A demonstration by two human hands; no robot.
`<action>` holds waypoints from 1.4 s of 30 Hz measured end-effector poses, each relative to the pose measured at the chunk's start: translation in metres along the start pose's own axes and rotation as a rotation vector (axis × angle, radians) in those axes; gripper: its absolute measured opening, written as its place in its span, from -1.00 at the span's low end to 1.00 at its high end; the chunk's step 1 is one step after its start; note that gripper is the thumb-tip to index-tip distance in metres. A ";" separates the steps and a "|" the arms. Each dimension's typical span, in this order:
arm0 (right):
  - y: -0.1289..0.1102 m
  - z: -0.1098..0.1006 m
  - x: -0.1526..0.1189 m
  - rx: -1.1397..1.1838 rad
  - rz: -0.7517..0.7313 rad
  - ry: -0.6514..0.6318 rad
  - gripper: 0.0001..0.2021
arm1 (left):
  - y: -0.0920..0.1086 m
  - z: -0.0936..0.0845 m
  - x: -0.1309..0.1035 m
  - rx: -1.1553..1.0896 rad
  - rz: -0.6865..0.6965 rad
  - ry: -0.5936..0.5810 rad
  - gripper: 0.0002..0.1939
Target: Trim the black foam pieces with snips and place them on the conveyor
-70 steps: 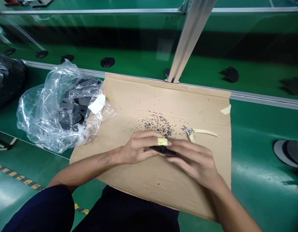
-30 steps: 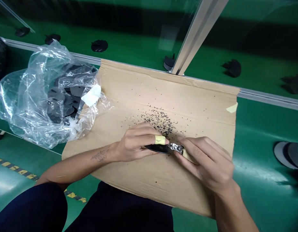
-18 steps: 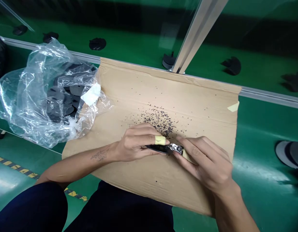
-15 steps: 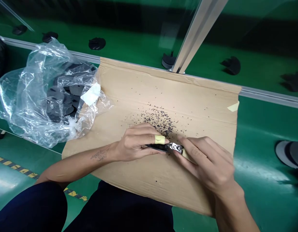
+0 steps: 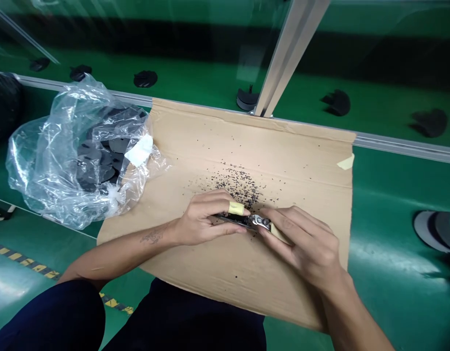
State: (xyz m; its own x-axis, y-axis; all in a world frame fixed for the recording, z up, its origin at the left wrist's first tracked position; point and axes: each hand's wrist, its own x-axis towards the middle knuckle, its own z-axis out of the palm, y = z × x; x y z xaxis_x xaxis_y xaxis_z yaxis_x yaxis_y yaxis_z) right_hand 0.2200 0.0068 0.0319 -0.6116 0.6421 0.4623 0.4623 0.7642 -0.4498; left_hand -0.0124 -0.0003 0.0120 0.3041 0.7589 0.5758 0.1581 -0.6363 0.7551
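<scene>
My left hand [image 5: 208, 219], with yellow tape round one finger, pinches a thin black plastic part [image 5: 234, 219] between thumb and fingers. My right hand [image 5: 305, 241] is closed round a pair of nippers [image 5: 261, 221]. Their metal jaws touch or nearly touch the right end of the black part; whether they bite into it I cannot make out. Most of the nippers' handles are hidden by my palm and fingers. Just beyond my hands, small black scraps [image 5: 239, 185] lie scattered on a brown cardboard sheet [image 5: 196, 263].
A clear plastic bag [image 5: 60, 161] of black rounded parts [image 5: 95, 168] stands at the left. Behind the cardboard run a metal rail [image 5: 403, 145] and an upright metal post [image 5: 283, 58]. More black parts [image 5: 145, 79] lie beyond the rail, and a round-edged part [image 5: 435, 231] sits at the right.
The view has shifted slightly. The black part is tilted a little differently in my left hand, and the nippers stay at its right end.
</scene>
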 end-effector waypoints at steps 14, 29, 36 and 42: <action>0.003 -0.002 0.002 0.041 0.193 -0.005 -0.69 | -0.005 -0.005 0.001 0.253 0.047 0.014 -0.73; -0.005 0.006 -0.003 0.020 -0.150 0.070 -0.79 | -0.011 0.004 -0.006 0.433 0.138 -0.141 -0.81; 0.017 -0.012 -0.002 -0.194 -0.012 0.045 -0.78 | -0.007 0.002 -0.005 0.037 -0.066 -0.019 -0.73; 0.011 -0.004 -0.001 -0.162 -0.041 0.026 -0.81 | -0.005 0.002 -0.005 -0.018 -0.075 -0.019 -0.72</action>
State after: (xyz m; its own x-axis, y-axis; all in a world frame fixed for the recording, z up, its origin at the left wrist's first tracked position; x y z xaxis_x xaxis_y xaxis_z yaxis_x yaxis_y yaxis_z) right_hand 0.2279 0.0147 0.0294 -0.6166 0.6098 0.4980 0.5359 0.7885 -0.3019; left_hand -0.0130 -0.0008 0.0053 0.3094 0.8015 0.5117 0.1646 -0.5751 0.8013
